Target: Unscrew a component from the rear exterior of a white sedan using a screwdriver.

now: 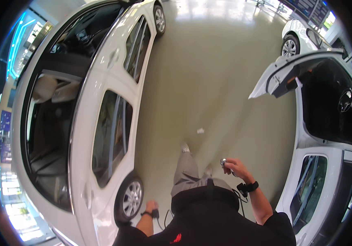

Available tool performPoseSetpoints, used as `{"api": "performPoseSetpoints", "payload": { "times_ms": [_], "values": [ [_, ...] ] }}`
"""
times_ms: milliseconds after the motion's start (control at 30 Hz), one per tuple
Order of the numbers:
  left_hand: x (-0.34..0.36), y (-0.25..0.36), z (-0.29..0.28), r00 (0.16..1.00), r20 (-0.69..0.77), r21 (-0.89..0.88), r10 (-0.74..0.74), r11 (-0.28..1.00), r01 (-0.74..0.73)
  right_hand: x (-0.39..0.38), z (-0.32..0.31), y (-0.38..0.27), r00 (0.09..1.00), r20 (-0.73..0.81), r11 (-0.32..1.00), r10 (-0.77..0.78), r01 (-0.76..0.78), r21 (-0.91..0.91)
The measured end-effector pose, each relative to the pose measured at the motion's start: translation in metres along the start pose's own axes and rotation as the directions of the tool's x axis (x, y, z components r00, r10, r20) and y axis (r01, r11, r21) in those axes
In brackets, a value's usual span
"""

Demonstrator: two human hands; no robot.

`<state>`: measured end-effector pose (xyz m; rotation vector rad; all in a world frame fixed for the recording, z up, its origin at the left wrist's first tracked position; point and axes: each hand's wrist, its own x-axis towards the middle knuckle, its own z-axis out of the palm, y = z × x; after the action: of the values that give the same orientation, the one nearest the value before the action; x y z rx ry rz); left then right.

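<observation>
My right hand (pixel 235 167) is closed round a small shiny metal piece (pixel 223 162), whose rounded silver end pokes out past the fingers. The rest of that piece is hidden in the palm, so its kind does not show. My left hand (pixel 152 205) hangs low by the rear wheel (pixel 132 198) of the white car (pixel 88 135) on my left, apart from it. Its fingers are too small and turned away to make out. Both wrists wear black bands with dark cables running from them.
To my right stands a white vehicle (pixel 335 172) with its front door (pixel 280 76) swung out into the aisle. Another white car (pixel 290 39) is beyond it. A small white scrap (pixel 200 130) lies on the greenish floor (pixel 208 78) ahead of my feet.
</observation>
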<state>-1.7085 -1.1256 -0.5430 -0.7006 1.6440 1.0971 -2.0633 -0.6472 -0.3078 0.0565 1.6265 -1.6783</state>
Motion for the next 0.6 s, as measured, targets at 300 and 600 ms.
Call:
{"api": "performPoseSetpoints", "payload": {
  "times_ms": [300, 600],
  "values": [
    [0.144, 0.240, -0.126, 0.979, -0.118, -0.526, -0.168, 0.846, 0.082, 0.100, -0.137, 0.147, 0.982, -0.188, 0.445, 0.010, -0.173, -0.879],
    [0.273, 0.787, -0.332, 0.744, -0.335, 0.002, 0.579, 0.790, -0.614, 0.231, -0.253, 0.197, 0.942, -0.249, 0.653, 0.227, -0.337, -0.679]
  ]
}}
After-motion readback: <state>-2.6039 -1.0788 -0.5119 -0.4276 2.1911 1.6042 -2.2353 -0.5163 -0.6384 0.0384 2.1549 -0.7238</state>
